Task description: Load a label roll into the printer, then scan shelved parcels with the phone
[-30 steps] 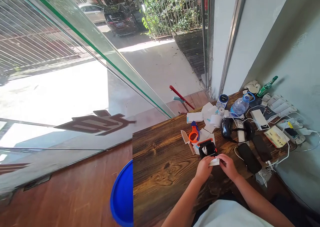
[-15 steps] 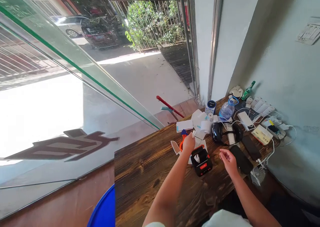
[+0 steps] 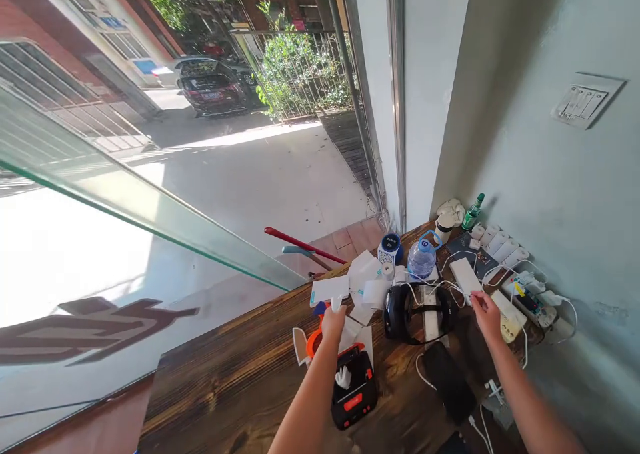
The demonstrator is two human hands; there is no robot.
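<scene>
Two hands (image 3: pixel 334 321) (image 3: pixel 486 313) (one black printer (image 3: pixel 354 387))

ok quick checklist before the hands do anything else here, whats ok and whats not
1. Left hand grip: holds a small white paper piece pinched in the fingers. Ok.
2. Right hand contact: at the near end of the white power bank; whether it grips it or only touches, cannot tell.
3. Black label printer: lid open, white roll showing, flat on the table. Ok.
4. Cables around the right hand: several white leads cross the phones, tangle likely. Not ok.
5. Water bottle: upright, close behind the power bank. Ok.
</scene>
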